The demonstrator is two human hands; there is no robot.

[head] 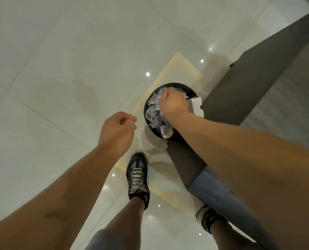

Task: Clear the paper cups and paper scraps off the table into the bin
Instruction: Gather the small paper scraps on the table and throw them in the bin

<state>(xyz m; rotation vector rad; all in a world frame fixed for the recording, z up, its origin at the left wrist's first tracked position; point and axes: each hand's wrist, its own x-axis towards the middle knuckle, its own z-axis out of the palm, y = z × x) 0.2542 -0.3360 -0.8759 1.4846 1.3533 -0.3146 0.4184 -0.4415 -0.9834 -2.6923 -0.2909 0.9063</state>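
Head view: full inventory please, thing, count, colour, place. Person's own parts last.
bin: one, black, round, on the floor against the table's edge.
paper scraps: a heap, white and pale lilac, filling the bin; number cannot be told.
white card: one, at the bin's right rim.
table: one, dark grey-brown, right side of view.
floor: glossy pale tiles, with a cream tile under the bin.
shoes: two, dark with white laces, on the floor.
left hand: fingers curled, nothing visible in it, left of the bin.
right hand: over the bin, fingers curled; whether it holds paper cannot be told.
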